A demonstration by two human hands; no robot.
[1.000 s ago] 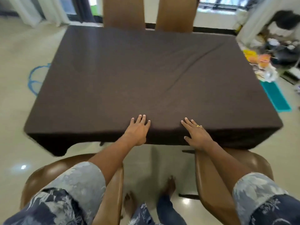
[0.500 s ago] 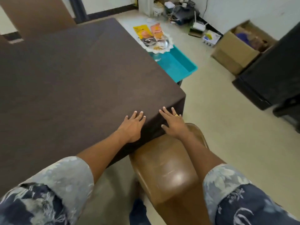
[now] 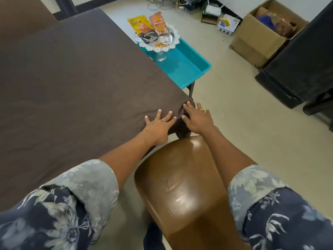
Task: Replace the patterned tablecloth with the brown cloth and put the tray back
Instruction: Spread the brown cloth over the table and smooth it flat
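Pressing flat on the brown cloth (image 3: pixel 81 83), the left hand (image 3: pixel 158 126) lies with fingers spread and straight, grasping nothing, just inside the table's near right corner. The right hand (image 3: pixel 197 120), likewise released with straight fingers, lies over the cloth's draped corner, at 3 o'clock of the left hand and just beside it. The cloth covers all of the tabletop in view. The silver tray (image 3: pixel 163 49), carrying snack packets (image 3: pixel 142 27), stands in a teal tub (image 3: pixel 187 69) beside the table, at 12 o'clock of the hands and well apart. A brown chair (image 3: pixel 180 186) sits at 6 o'clock, a cardboard box (image 3: pixel 259 38) at 2 o'clock.
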